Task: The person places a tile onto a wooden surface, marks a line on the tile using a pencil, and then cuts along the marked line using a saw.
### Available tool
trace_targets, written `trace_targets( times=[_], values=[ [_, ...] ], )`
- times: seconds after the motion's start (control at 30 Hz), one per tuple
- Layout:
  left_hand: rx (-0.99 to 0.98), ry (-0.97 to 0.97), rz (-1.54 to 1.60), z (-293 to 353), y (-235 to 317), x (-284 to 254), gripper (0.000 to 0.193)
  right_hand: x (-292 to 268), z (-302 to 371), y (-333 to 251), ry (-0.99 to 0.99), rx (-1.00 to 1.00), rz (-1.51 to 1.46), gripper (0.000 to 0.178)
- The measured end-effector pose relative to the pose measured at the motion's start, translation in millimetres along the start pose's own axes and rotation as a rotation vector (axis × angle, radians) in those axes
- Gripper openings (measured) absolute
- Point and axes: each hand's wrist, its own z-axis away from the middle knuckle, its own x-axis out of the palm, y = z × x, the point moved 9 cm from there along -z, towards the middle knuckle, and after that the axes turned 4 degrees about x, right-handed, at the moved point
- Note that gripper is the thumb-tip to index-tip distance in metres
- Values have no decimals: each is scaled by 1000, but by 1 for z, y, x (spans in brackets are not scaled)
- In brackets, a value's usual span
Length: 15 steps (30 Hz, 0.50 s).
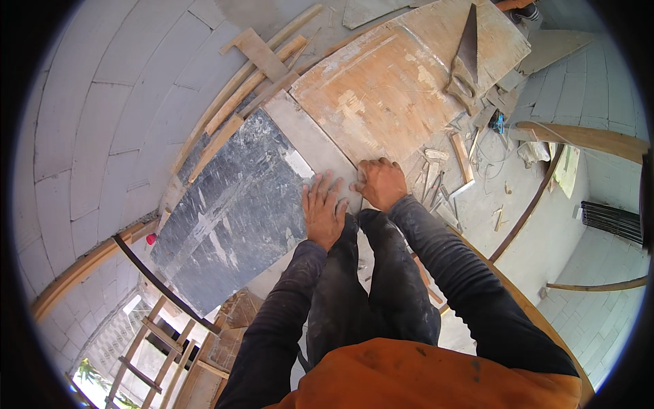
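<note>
A narrow pale grey board [300, 127] lies between a large dark, scuffed panel [235, 204] and a worn plywood sheet [381, 88]. My left hand [324, 213] rests flat on the near end of the pale board, fingers spread. Just to its right, my right hand [383, 184] is closed, its fingers curled at the board's edge beside the plywood. Whatever the right fingers hold is hidden from view. Farther off, a handsaw [466, 65] with a wooden handle lies on the plywood, its blade pointing away.
Timber strips [238, 95] lie along the block wall [109, 116] at left. Offcuts [462, 157] and debris litter the floor at right, near a blue tool [497, 123]. A wooden ladder-like frame [163, 347] stands at lower left. Another person's foot [526, 13] shows at the top right.
</note>
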Motion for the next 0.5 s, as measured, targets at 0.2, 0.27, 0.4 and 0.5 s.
trace_targets(
  times=[0.2,0.27,0.4,0.5],
  values=[
    [30,-15,-20,1,2,4,49,5,21,21,184,-50,-168,26],
    [56,-36,-15,3,-3,4,52,7,33,32,151,9,-271,24],
    [82,-38,-23,1,-2,6,54,12,62,76,121,149,-456,27],
    [87,-32,-27,-2,-3,6,53,38,87,110,59,254,-425,29]
  ],
)
